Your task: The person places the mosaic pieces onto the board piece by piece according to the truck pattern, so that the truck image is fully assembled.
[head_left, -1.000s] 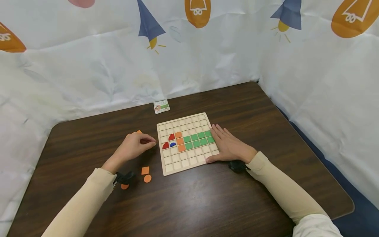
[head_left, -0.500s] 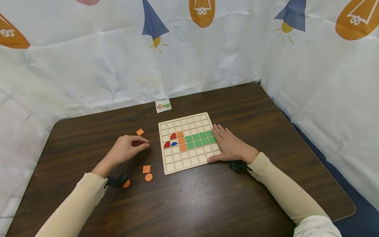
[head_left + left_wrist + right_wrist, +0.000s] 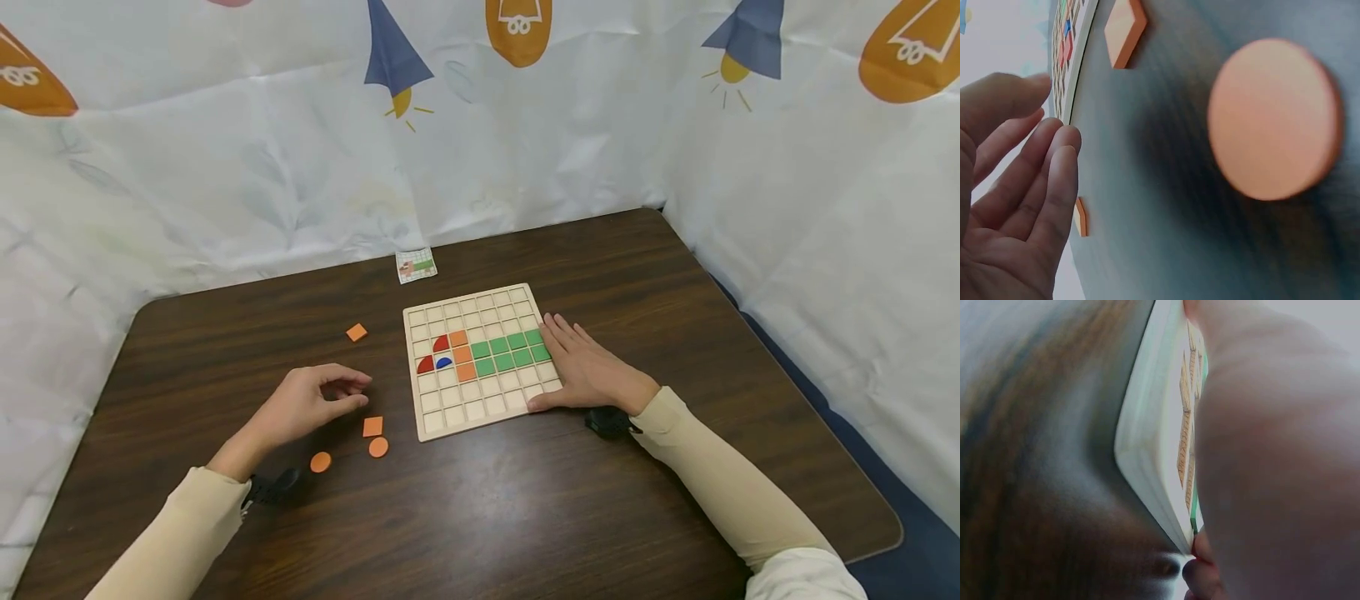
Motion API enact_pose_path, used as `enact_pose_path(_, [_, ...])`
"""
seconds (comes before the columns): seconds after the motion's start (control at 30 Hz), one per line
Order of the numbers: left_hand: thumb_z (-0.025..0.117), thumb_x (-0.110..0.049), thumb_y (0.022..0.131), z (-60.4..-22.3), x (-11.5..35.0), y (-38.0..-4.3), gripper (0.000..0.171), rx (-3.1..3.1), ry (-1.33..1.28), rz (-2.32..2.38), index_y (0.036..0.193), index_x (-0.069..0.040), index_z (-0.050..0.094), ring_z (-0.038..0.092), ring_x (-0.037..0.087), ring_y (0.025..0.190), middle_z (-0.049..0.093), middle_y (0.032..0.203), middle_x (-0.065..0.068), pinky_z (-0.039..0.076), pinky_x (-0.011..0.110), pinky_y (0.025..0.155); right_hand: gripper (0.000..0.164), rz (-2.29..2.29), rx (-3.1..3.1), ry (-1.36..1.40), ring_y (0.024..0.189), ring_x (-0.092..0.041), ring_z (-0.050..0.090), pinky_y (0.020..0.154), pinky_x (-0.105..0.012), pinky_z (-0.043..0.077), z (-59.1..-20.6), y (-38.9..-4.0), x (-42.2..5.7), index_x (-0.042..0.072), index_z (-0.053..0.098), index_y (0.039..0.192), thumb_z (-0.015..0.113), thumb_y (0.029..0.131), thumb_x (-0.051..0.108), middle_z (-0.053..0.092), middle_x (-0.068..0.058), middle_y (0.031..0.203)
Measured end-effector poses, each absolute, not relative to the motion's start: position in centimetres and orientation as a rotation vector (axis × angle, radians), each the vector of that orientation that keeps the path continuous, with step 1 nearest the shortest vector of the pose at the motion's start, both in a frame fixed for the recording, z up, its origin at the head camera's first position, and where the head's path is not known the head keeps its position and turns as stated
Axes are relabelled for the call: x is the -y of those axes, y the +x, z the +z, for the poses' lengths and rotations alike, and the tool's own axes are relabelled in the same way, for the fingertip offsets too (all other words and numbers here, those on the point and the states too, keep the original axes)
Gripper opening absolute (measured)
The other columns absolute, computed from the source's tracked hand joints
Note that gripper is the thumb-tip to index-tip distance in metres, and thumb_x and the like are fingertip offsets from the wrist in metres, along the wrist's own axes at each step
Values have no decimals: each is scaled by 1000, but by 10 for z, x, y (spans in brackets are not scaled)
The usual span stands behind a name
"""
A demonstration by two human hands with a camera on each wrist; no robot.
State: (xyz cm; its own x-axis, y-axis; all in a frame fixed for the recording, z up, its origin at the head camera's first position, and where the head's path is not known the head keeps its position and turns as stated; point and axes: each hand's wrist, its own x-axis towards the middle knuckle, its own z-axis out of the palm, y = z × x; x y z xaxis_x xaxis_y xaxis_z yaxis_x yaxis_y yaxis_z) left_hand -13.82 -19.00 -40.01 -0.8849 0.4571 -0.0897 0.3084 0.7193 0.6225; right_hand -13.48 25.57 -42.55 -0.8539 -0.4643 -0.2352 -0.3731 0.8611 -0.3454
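Observation:
A pale wooden grid board (image 3: 442,421) lies flat on the dark table. Set into it are green squares (image 3: 502,354), orange squares (image 3: 462,355), two red quarter-circles (image 3: 426,364) and a blue half-circle (image 3: 444,362). My right hand (image 3: 588,367) rests along the board's right edge, fingers straight and thumb at the near corner. Left of the board, my left hand (image 3: 318,398) hovers with loosely bent fingers and nothing between them. Nearest to it are an orange square (image 3: 372,427) and an orange disc (image 3: 378,447). In the left wrist view, another disc (image 3: 1275,119) looms close.
A second loose orange square (image 3: 357,332) lies beyond my left hand. Near the table's back edge is a small picture card (image 3: 416,265) showing a coloured grid pattern. White printed fabric (image 3: 300,167) hangs behind the table and on its right side.
My left hand has drawn back from the board's left edge, toward me and leftward, uncovering the far orange square and the left disc. My right hand stays at the board; the view has shifted slightly.

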Motion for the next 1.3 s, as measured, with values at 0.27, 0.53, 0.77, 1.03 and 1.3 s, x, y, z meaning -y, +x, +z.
enact_pose_path(0.27, [85, -22, 87, -405, 194, -123, 36, -2636, 676, 942, 121, -19, 76, 67, 1, 89, 77, 112, -3, 58, 23, 81, 130, -411, -2730, -634, 165, -33, 1, 133, -56, 11, -426, -135, -254, 5, 4, 166, 61, 81, 84, -1, -17, 175])
enact_pose_path(0.53, [86, -19, 85, -411, 195, -115, 38, -2610, 697, 919, 121, -19, 76, 66, 2, 91, 76, 112, -5, 58, 22, 81, 129, -428, -2725, -636, 165, -34, 1, 133, -57, 10, -426, -135, -254, 5, 4, 166, 62, 82, 83, -1, -18, 175])
enact_pose_path(0.77, [86, -19, 85, -413, 193, -113, 36, -2614, 740, 931, 119, -18, 77, 66, 3, 92, 77, 111, -5, 58, 23, 81, 129, -432, -2727, -638, 165, -35, 1, 133, -58, 11, -425, -134, -254, 4, 4, 166, 64, 82, 81, 0, -18, 175])
enact_pose_path(1.03, [85, -18, 86, -411, 189, -114, 27, -2620, 742, 901, 113, -21, 79, 66, 3, 88, 77, 105, -7, 57, 22, 77, 128, -445, -2725, -641, 165, -36, 1, 132, -58, 11, -423, -133, -255, 4, 5, 166, 65, 83, 80, 0, -19, 175])
enact_pose_path(1.3, [84, -16, 86, -412, 186, -113, 26, -2646, 744, 891, 111, -19, 80, 65, 2, 86, 77, 103, -6, 57, 22, 75, 129, -444, -2722, -639, 165, -35, 1, 133, -58, 11, -423, -133, -254, 4, 4, 166, 65, 82, 81, -1, -18, 175])
